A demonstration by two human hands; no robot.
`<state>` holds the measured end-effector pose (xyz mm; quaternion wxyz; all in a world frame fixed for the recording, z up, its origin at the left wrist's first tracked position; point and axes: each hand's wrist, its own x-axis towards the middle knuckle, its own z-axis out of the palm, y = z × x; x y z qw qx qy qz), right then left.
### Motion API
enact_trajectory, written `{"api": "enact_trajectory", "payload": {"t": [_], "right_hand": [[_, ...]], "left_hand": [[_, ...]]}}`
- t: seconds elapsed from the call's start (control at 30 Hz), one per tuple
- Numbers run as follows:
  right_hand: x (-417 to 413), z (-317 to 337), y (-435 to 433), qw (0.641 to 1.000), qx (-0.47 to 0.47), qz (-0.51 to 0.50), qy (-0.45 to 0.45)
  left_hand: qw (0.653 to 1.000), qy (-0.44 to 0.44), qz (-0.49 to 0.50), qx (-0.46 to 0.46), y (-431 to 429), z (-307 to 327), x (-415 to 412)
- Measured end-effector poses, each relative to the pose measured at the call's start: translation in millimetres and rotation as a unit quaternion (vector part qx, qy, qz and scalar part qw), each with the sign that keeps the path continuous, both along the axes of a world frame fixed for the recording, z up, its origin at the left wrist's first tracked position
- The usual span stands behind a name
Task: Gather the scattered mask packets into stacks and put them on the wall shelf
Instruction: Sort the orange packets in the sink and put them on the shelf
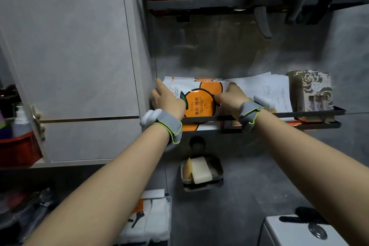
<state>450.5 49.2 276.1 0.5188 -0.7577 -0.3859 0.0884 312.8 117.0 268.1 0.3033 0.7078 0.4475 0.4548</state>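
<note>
The task looks well advanced, to judge from how things lie. A stack of glossy white mask packets printed with orange fruit [201, 98] already sits at the left end of the dark metal wall shelf [311, 115], leaning back toward the grey wall, and a second stack of plain white packets [271, 90] lies just beside it toward the middle, next to a brown floral-patterned box [313, 90] at the shelf's right end. More white packets [151, 217] show in a clear tray below, at the lower edge of the view (whether those belong to the job cannot be told), so some gathering may remain.

The left hand [167, 100] is spread flat, fingers extended, against the left edge of the orange stack. The right hand [231, 97] rests on the stack's right edge with fingers curled; whether they pinch the packets or merely press them cannot be told. Between them, the person seems to be squaring the stack into place behind the shelf's front rail.
</note>
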Motion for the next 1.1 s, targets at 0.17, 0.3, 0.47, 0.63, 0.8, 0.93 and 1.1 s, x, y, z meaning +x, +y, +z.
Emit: {"api": "enact_trajectory", "payload": {"t": [0.17, 0.3, 0.47, 0.63, 0.8, 0.93, 1.1], "right_hand": [[-1.9, 1.1, -4.0, 0.995, -0.063, -0.043, -0.057], [-8.4, -1.0, -7.8, 0.982, -0.075, -0.094, -0.147], [-17.2, -11.3, -14.2, 0.967, -0.066, -0.125, -0.211], [-39.7, -29.6, -15.1, 0.973, 0.037, -0.122, -0.194], [-53.8, -45.1, -13.7, 0.974, 0.050, -0.108, -0.192], [-76.8, -56.3, -22.2, 0.976, 0.094, -0.067, -0.183], [-119.3, -72.0, -25.4, 0.975, 0.168, -0.008, -0.146]], "left_hand": [[0.998, 0.053, -0.009, 0.034, 1.2, -3.9, 1.1], [0.996, 0.077, -0.025, 0.028, -1.1, -5.7, -0.2], [0.992, 0.117, -0.041, 0.032, -5.8, -9.8, -5.8], [0.980, 0.174, -0.028, 0.087, -8.9, -22.1, -7.5], [0.975, 0.180, -0.027, 0.126, -15.1, -29.8, -12.2], [0.975, 0.163, -0.052, 0.140, -20.9, -37.4, -21.0], [0.977, 0.107, -0.119, 0.138, -31.1, -53.4, -45.0]]}}
